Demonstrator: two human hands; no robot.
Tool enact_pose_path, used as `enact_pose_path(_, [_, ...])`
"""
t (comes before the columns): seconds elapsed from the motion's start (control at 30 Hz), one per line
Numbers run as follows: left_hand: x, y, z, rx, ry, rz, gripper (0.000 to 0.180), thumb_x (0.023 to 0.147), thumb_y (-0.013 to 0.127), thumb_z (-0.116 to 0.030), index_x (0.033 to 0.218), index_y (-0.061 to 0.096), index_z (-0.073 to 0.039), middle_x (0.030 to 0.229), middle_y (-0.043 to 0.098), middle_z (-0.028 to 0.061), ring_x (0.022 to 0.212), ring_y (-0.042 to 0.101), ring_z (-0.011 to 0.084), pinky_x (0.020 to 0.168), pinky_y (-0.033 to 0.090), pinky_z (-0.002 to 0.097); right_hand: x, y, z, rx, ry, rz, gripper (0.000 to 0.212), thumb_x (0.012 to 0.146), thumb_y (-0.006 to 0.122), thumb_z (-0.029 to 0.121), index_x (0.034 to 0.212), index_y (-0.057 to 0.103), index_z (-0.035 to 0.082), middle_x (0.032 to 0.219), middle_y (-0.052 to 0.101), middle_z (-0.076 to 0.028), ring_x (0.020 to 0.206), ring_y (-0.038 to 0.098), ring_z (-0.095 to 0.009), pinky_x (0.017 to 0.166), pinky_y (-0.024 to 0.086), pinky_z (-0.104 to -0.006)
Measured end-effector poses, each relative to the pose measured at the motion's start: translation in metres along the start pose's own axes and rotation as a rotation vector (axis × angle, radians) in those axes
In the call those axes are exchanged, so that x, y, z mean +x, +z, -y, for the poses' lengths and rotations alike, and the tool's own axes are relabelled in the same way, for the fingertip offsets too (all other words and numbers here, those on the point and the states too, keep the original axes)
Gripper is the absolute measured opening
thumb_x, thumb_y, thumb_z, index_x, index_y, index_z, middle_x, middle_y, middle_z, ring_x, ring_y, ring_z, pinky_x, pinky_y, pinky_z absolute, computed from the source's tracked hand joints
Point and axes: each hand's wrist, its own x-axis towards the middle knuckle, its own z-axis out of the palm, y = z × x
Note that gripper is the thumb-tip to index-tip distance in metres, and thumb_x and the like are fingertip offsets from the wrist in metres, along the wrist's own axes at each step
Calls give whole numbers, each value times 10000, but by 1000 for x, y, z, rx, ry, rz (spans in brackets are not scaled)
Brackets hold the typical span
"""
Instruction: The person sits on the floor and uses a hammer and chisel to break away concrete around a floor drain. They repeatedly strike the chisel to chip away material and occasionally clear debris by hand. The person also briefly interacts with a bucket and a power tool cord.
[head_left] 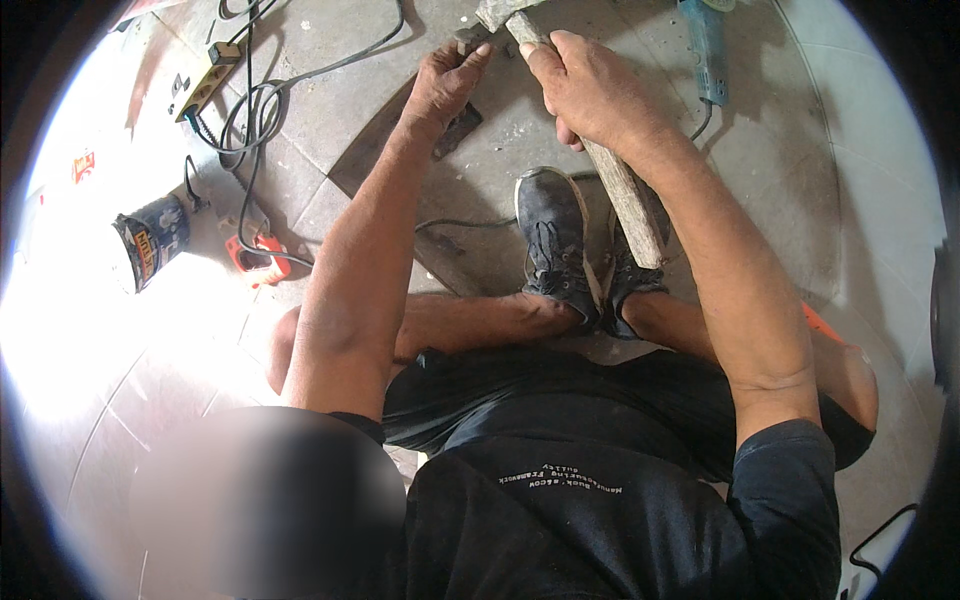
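At the top centre of the frame, the left hand point(445, 88) reaches over the grey tiled floor point(780, 200), its thumb and fingers pinching a small dark piece point(471, 38); just to the right of it, the right hand point(598, 90) has its fingers wrapped round the wooden handle of a hammer point(622, 195), the thumb laid along the wood; the handle slants down toward the shoes at the centre, while the pale, rough hammer head sits at the upper edge, near the dark piece; whether the two touch I cannot tell.

Beneath the left forearm lies a flat dark sheet point(374, 138), with a small dark block point(458, 132) just right of the wrist; in the upper right rests a teal power tool point(706, 55), its cord trailing downward; in the upper left are a yellow socket strip point(205, 82) and loops of black cable; lower on the left side stand out a dark blue tin point(160, 232) and, right beside it, an orange-handled tool point(262, 264).
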Motion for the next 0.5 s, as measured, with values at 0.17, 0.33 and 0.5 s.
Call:
enact_pose_path(0.17, [3,-4,10,22,-32,25,430,968,729,-460,908,647,-42,801,602,-13,787,507,136,746,457,343,2,-6,11,-18,-71,13,393,1113,422,368,925,532,41,653,557,-33,441,611,-131,377,488,-277])
enact_pose_path(0.33, [8,0,6,51,-48,52,452,964,730,-476,936,645,-33,805,597,-8,802,508,142,773,472,371,28,-1,-2,-89,-164,-80,371,1106,431,339,1025,544,-5,663,580,-65,416,592,-143,359,497,-287])
enact_pose_path(0.5, [2,-1,0,99,-41,-13,461,967,722,-483,994,670,-26,841,627,10,833,534,147,814,483,359,30,-6,8,-57,-155,-19,403,1117,397,358,1034,552,-4,630,562,-65,405,582,-151,339,492,-316])
